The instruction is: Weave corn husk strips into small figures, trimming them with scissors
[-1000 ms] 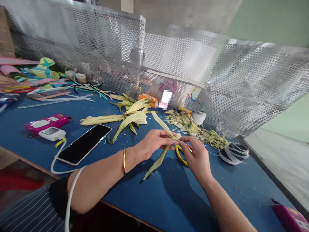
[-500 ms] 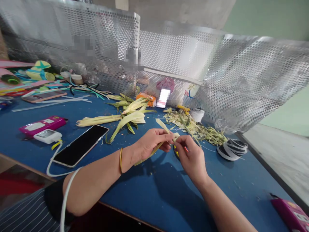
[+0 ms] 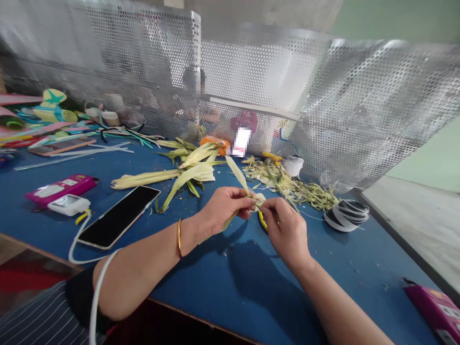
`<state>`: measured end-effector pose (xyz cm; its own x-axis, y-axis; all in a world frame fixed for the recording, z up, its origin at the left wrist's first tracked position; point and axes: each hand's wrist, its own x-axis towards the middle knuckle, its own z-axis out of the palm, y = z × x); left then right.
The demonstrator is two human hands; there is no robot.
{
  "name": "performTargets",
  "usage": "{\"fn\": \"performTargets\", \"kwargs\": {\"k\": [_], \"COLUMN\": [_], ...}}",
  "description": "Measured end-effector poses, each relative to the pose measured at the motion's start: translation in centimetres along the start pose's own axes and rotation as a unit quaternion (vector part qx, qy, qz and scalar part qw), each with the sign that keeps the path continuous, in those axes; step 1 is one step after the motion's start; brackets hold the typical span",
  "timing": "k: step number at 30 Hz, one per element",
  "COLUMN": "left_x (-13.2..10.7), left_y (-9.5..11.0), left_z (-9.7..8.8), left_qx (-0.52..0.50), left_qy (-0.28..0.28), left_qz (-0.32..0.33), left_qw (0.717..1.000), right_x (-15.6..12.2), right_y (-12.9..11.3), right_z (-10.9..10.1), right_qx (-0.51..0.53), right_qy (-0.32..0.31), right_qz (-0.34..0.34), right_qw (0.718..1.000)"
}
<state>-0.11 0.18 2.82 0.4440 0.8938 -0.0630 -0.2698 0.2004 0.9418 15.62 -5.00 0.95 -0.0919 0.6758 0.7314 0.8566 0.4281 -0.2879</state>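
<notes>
Above the blue table (image 3: 201, 292), my left hand (image 3: 230, 206) pinches a pale corn husk (image 3: 237, 173). One strip of it sticks up past the fingers and another trails below the palm. My right hand (image 3: 285, 225) is closed on the husk's right end, where a small folded or knotted part (image 3: 259, 199) shows between both hands. Part of a yellow-handled tool (image 3: 263, 221) lies on the table behind my right hand; the rest is hidden. A heap of husk scraps (image 3: 276, 179) lies just beyond the hands.
Whole corn husks (image 3: 197, 167) lie behind my left hand. A black phone (image 3: 120, 215), a white device (image 3: 69, 204) with a cable, and a magenta packet (image 3: 61, 189) are at left. A spool of white strip (image 3: 347, 215) stands right. A perforated metal screen (image 3: 251, 72) borders the back.
The upright husk strip now stands higher and further left. The folded part between my fingers shows more plainly, and my right hand has turned slightly. The whole view has shifted a little.
</notes>
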Motion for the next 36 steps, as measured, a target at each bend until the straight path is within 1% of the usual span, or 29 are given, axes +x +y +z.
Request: {"fn": "performTargets", "kwargs": {"k": [9, 12, 16, 19, 26, 33, 36], "left_x": [0.2, 0.2, 0.1, 0.1, 0.1, 0.0, 0.0], "left_y": [-0.5, -0.4, 0.1, 0.3, 0.3, 0.1, 0.0], "left_z": [-0.2, -0.3, -0.5, -0.6, -0.5, -0.4, -0.4], "left_qx": [-0.006, -0.015, -0.026, -0.023, -0.016, -0.014, -0.014], "left_qy": [0.012, 0.014, 0.001, 0.004, -0.007, 0.004, -0.001], "left_qz": [0.0, -0.015, -0.055, -0.064, -0.051, -0.038, -0.031], "left_qw": [1.0, 1.0, 0.998, 0.998, 0.999, 0.999, 0.999], "right_x": [-0.1, -0.1, -0.1, -0.1, -0.2, -0.2, -0.2], "right_y": [0.4, 0.6, 0.9, 1.0, 1.0, 1.0, 1.0], "right_z": [0.1, 0.2, 0.3, 0.4, 0.5, 0.5, 0.6], "right_qx": [-0.008, -0.016, -0.027, -0.036, -0.065, -0.068, -0.062], "right_qy": [0.005, 0.001, -0.002, -0.004, 0.0, -0.009, -0.017], "right_qz": [-0.009, -0.01, 0.001, -0.001, -0.035, -0.038, -0.039], "right_qw": [1.0, 1.0, 1.0, 0.999, 0.997, 0.997, 0.997]}}
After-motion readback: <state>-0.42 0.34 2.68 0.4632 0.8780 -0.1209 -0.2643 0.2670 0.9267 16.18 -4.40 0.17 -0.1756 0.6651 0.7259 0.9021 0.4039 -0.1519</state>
